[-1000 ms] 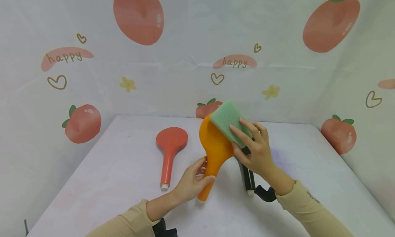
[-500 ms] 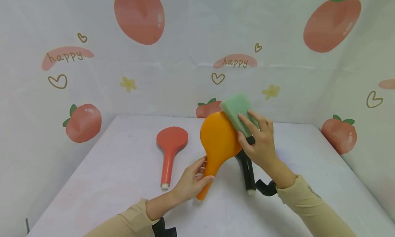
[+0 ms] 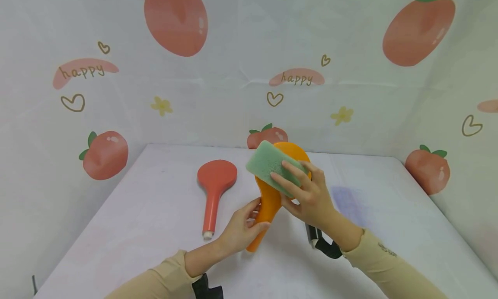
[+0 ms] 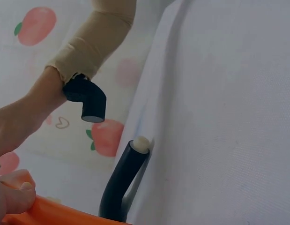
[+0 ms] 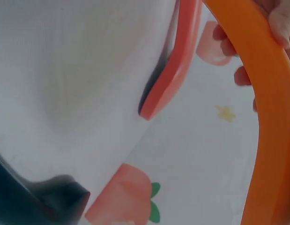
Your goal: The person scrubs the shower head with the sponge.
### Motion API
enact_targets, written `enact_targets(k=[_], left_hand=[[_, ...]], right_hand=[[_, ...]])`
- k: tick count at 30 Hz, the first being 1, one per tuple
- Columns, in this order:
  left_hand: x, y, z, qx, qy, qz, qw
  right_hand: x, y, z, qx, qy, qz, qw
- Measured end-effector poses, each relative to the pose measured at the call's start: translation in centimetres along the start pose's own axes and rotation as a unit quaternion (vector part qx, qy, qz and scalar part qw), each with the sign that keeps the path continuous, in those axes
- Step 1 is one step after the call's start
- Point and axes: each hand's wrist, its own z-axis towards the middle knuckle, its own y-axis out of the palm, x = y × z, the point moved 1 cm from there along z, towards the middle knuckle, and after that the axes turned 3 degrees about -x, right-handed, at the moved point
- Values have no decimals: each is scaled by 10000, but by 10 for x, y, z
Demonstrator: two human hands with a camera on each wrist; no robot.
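Note:
My left hand [image 3: 243,227] grips the handle of an orange paddle-shaped shower head [image 3: 272,195] and holds it upright above the table. My right hand [image 3: 307,195] holds a green sponge [image 3: 268,162] with curled fingers and presses it against the orange head's round face. In the left wrist view the orange handle [image 4: 55,213] shows at the bottom edge under a fingertip. The right wrist view shows the orange rim [image 5: 271,117] close up.
A red shower head [image 3: 214,191] lies flat on the white table [image 3: 136,229] to the left. A black shower head [image 3: 313,236] lies behind my right wrist, mostly hidden; its handle [image 4: 123,180] shows in the left wrist view. Fruit-print walls enclose the table.
My right hand has slid the sponge down and left across the orange head's face, from its upper right edge to its left side. The left hand keeps its hold.

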Motion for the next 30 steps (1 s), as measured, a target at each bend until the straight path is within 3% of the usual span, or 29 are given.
enact_targets(k=[3, 9, 13, 16, 22, 30], left_hand=[[-2, 0, 0, 17, -86, -16, 10000], [-1, 0, -2, -29, -202, -100, 9997], [-1, 1, -3, -39, -212, -82, 9997], [0, 1, -1, -31, -195, -55, 9998], [-1, 4, 3, -2, -31, -25, 10000], [-5, 5, 5, 246, 12, 75, 9997]], right_hand=[[7, -3, 0, 60, 333, 24, 9994], [28, -11, -1, 89, 1518, 234, 9881], [31, -10, -2, -42, 1825, 340, 9826], [25, -6, 0, -129, 1652, 342, 9856], [1, 5, 1, -113, 572, 119, 9982], [-19, 11, -12, -294, -383, -44, 9988]])
